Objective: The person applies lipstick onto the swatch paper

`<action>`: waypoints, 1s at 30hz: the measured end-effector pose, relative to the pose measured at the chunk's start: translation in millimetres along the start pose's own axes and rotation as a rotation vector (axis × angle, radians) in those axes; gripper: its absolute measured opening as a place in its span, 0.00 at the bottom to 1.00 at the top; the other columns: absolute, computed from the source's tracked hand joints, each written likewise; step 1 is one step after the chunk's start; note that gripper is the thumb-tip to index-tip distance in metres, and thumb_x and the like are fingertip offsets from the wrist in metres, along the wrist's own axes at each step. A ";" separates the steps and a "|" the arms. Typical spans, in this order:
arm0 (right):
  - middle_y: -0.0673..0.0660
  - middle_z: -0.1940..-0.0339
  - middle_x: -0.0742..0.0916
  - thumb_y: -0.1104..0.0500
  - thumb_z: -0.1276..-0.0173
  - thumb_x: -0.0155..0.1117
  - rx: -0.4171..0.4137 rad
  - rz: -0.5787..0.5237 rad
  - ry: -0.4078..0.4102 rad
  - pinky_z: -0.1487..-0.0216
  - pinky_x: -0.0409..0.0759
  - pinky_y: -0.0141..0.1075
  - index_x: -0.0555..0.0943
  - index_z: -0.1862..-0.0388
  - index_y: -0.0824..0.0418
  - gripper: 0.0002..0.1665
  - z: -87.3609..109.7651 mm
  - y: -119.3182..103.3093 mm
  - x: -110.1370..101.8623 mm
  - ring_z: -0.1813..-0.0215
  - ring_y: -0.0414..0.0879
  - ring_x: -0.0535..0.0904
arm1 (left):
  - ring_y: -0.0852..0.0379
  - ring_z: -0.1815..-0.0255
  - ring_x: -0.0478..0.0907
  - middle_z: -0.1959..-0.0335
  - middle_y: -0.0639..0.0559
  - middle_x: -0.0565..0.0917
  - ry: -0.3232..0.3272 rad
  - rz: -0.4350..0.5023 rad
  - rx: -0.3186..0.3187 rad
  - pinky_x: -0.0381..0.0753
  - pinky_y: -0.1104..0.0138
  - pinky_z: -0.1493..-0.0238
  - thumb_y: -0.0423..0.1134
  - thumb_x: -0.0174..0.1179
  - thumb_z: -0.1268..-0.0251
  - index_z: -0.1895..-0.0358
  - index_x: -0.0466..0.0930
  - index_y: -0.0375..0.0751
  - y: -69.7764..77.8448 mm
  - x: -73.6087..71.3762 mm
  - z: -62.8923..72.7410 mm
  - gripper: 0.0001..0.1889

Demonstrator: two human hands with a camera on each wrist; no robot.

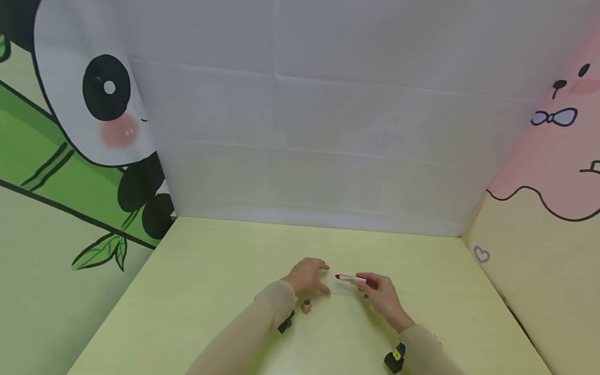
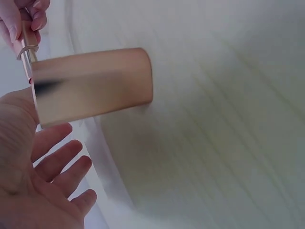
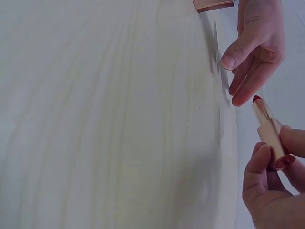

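Note:
My right hand point(image 1: 382, 296) pinches a lipstick point(image 3: 270, 136) by its gold base between thumb and fingers. The lipstick's red bullet is out and points toward my left hand point(image 1: 307, 276). That left hand holds nothing; its fingers are spread and relaxed, with the thumb apart. Beside the left wrist, the gold lipstick cap point(image 2: 95, 86) stands upright on the table, and its open top shows in the head view. Between the hands, a thin whitish sheet point(image 1: 341, 288) lies on the tabletop, partly behind the lipstick.
The pale wood-grain table point(image 1: 225, 260) runs back to a white cloth backdrop point(image 1: 328, 130). A panda print covers the left wall point(image 1: 108, 146), and a pink cartoon print the right wall point(image 1: 548, 156). Both wrists wear small black cameras point(image 1: 395, 359).

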State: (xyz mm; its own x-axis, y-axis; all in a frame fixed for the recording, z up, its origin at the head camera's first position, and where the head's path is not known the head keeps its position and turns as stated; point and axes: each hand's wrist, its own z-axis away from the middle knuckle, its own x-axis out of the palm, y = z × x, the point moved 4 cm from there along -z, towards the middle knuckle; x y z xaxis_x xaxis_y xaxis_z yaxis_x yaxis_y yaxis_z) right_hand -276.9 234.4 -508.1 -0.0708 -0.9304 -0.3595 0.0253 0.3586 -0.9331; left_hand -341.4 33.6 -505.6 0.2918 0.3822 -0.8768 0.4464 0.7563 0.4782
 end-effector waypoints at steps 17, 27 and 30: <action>0.55 0.68 0.84 0.60 0.37 0.69 0.001 0.060 0.017 0.70 0.78 0.35 0.84 0.53 0.65 0.15 -3.7 3.3 -3.5 0.66 0.52 0.78 | 0.51 0.42 0.71 0.45 0.55 0.80 -0.026 -0.029 0.033 0.66 0.62 0.40 0.55 0.75 0.57 0.43 0.80 0.43 -2.6 6.0 -4.6 0.35; 0.54 0.66 0.83 0.61 0.37 0.68 0.000 0.079 0.014 0.70 0.77 0.34 0.84 0.52 0.64 0.15 -4.3 2.0 -3.3 0.67 0.49 0.76 | 0.51 0.42 0.71 0.43 0.57 0.78 -0.032 -0.079 0.044 0.66 0.61 0.40 0.54 0.71 0.50 0.45 0.82 0.44 -2.5 6.3 -4.2 0.29; 0.54 0.68 0.82 0.63 0.37 0.68 0.001 0.085 0.015 0.71 0.77 0.33 0.84 0.53 0.64 0.14 -5.2 1.5 -3.5 0.68 0.48 0.75 | 0.51 0.41 0.70 0.41 0.57 0.77 -0.037 -0.116 0.055 0.66 0.62 0.40 0.54 0.71 0.49 0.45 0.82 0.44 -2.4 6.0 -3.6 0.29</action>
State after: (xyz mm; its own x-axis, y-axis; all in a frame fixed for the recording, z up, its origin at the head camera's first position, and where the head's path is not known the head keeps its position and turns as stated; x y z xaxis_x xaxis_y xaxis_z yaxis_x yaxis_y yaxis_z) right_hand -281.9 238.6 -508.3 -0.0833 -0.8953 -0.4375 0.0333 0.4363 -0.8992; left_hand -343.7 35.9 -512.2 0.2658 0.2731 -0.9245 0.5246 0.7636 0.3764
